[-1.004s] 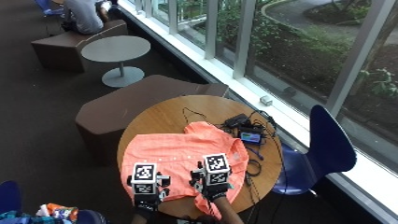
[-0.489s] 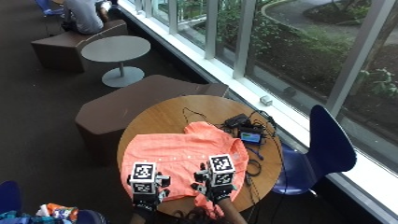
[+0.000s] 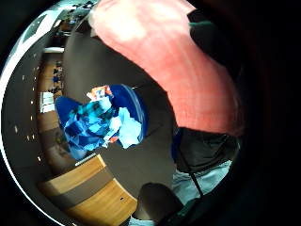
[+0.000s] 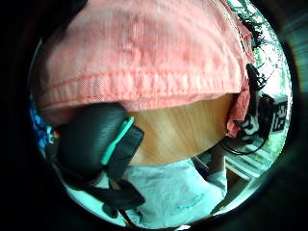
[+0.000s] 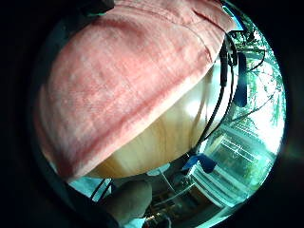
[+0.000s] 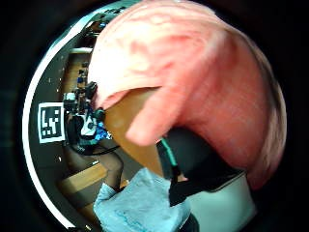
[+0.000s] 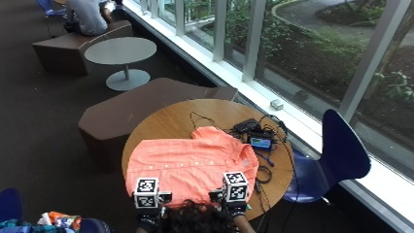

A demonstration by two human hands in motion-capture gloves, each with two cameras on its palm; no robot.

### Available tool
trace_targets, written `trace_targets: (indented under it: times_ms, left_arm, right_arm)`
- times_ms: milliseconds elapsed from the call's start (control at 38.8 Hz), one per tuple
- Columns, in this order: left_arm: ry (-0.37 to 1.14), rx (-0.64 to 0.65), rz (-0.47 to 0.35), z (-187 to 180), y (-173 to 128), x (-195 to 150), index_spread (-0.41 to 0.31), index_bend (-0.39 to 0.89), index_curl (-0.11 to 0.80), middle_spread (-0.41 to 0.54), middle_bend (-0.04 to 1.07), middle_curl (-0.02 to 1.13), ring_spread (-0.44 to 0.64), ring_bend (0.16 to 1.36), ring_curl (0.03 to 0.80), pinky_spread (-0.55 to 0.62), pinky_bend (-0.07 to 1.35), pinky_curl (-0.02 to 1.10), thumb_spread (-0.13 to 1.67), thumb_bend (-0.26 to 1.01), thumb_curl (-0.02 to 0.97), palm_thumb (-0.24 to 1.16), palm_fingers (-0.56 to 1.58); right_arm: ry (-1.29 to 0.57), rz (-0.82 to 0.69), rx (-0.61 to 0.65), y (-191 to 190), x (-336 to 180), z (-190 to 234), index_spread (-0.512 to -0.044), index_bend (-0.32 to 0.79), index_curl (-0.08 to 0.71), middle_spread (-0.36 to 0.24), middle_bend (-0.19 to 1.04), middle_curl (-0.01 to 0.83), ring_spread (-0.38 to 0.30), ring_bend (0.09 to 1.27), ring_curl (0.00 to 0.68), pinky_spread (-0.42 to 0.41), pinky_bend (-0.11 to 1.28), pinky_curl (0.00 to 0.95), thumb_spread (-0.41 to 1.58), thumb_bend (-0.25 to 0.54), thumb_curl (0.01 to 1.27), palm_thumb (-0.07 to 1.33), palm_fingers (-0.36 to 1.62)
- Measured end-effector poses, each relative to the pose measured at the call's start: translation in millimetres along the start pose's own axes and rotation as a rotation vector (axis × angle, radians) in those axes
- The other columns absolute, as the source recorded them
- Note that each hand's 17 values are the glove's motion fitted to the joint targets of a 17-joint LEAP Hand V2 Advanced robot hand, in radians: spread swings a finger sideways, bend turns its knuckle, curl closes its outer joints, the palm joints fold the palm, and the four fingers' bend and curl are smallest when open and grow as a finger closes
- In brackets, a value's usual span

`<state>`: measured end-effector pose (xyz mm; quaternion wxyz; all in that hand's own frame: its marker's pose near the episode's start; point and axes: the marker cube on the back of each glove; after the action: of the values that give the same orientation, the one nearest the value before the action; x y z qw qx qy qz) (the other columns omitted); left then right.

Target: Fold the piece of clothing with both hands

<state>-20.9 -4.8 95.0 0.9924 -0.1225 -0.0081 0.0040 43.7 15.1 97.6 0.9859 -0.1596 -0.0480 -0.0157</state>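
An orange button shirt point(image 7: 187, 165) lies spread flat on the round wooden table point(image 7: 168, 121), its collar toward the far side. My left hand point(image 7: 150, 213) and right hand point(image 7: 234, 208) are at the shirt's near hem, at the table's front edge. In the left thumb side view a gloved thumb point(image 4: 94, 142) curls under the hem of the shirt point(image 4: 144, 53), above the table's wood point(image 4: 178, 130). The right thumb side view shows a thumb point(image 6: 190, 154) tucked under the shirt point(image 6: 203, 72), which drapes over it. Both hands pinch the hem.
Black cables and small devices point(image 7: 259, 138) lie on the table beyond the shirt's right side. A blue chair point(image 7: 336, 155) stands to the right, a brown bench point(image 7: 142, 107) behind the table. A blue bin of clothes point(image 3: 103, 122) sits on the floor at my left.
Both hands have slid a little toward the table's near edge, the right one also slightly rightward. The shirt lies as before.
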Motion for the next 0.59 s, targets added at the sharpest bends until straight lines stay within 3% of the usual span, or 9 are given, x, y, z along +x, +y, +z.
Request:
trace_targets:
  times_ms: [103,155,206,232,258,361,438,515,592]
  left_arm:
    - [0.027,0.206,0.000,11.8,-16.7,-5.7,-0.099,0.19,0.238,0.029,0.18,0.34,0.13,0.57,0.286,0.23,0.55,0.29,1.15,-0.02,0.234,0.20,0.34]
    - [0.038,0.339,-0.012,9.7,-22.1,-7.3,-0.126,0.24,0.265,-0.037,0.19,0.34,0.06,0.54,0.272,0.15,0.56,0.29,1.18,0.00,0.239,0.23,0.50]
    - [0.044,0.452,-0.033,1.8,-22.3,-8.7,-0.148,0.23,0.279,-0.089,0.19,0.35,0.01,0.53,0.271,0.08,0.60,0.30,1.20,0.02,0.247,0.27,0.63]
    - [0.049,0.495,-0.040,-3.5,-22.2,-9.1,-0.170,0.24,0.288,-0.116,0.20,0.34,-0.05,0.53,0.267,0.02,0.62,0.30,1.22,0.05,0.258,0.33,0.76]
    - [0.056,0.535,-0.042,-9.7,-23.1,-9.2,-0.180,0.24,0.292,-0.133,0.19,0.34,-0.07,0.52,0.257,-0.01,0.61,0.29,1.23,0.05,0.259,0.34,0.78]
    - [0.090,0.644,-0.025,-41.2,-21.5,-9.5,-0.255,0.28,0.331,-0.231,0.26,0.37,-0.22,0.51,0.272,-0.16,0.55,0.30,1.26,0.09,0.278,0.44,1.13]
    - [0.076,0.691,0.006,-63.7,-6.2,-14.5,-0.280,0.23,0.340,-0.275,0.30,0.41,-0.28,0.54,0.312,-0.23,0.56,0.33,1.27,0.10,0.283,0.48,1.24]
    - [-0.048,0.730,0.059,-78.8,8.0,-33.6,-0.299,0.19,0.348,-0.305,0.32,0.43,-0.33,0.56,0.334,-0.29,0.60,0.35,1.28,0.10,0.284,0.50,1.30]
    - [-0.084,0.734,0.176,-89.7,20.6,-35.1,-0.315,0.13,0.336,-0.340,0.39,0.46,-0.37,0.64,0.368,-0.35,0.66,0.37,1.27,0.09,0.284,0.51,1.43]
  right_arm:
    - [-0.024,0.033,0.099,-4.4,8.9,-2.1,-0.338,0.19,0.247,-0.011,0.20,0.280,0.100,0.30,0.227,0.193,0.52,0.325,1.13,0.025,0.29,0.43,0.24]
    - [-0.004,0.059,0.221,-12.6,15.7,-5.6,-0.341,0.24,0.272,-0.032,0.20,0.286,0.061,0.30,0.226,0.158,0.47,0.314,1.17,0.061,0.30,0.50,0.33]
    - [0.031,0.067,0.361,-25.2,23.0,-8.6,-0.345,0.29,0.283,-0.064,0.20,0.293,-0.003,0.31,0.222,0.104,0.43,0.295,1.20,0.103,0.32,0.59,0.49]
    - [0.048,0.057,0.425,-32.0,25.9,-10.1,-0.345,0.34,0.307,-0.108,0.21,0.302,-0.071,0.37,0.246,0.032,0.45,0.303,1.21,0.138,0.34,0.65,0.76]
    - [0.062,0.041,0.480,-37.9,27.9,-12.3,-0.342,0.32,0.288,-0.120,0.19,0.293,-0.096,0.35,0.222,0.007,0.44,0.279,1.22,0.142,0.34,0.67,0.78]
    - [0.032,-0.057,0.632,-41.2,24.6,-33.9,-0.331,0.30,0.317,-0.182,0.21,0.319,-0.207,0.42,0.269,-0.124,0.44,0.294,1.22,0.179,0.36,0.77,1.08]
    - [0.005,-0.117,0.645,-28.5,24.4,-51.2,-0.326,0.21,0.337,-0.222,0.27,0.355,-0.261,0.51,0.325,-0.192,0.46,0.331,1.22,0.184,0.35,0.80,1.25]
    - [0.008,-0.170,0.584,-2.4,24.1,-67.8,-0.322,0.18,0.355,-0.241,0.29,0.374,-0.285,0.53,0.350,-0.234,0.47,0.346,1.23,0.186,0.35,0.83,1.29]
    - [0.029,-0.224,0.467,26.4,22.1,-79.9,-0.321,0.16,0.355,-0.254,0.31,0.391,-0.298,0.56,0.365,-0.269,0.49,0.357,1.23,0.182,0.35,0.85,1.32]
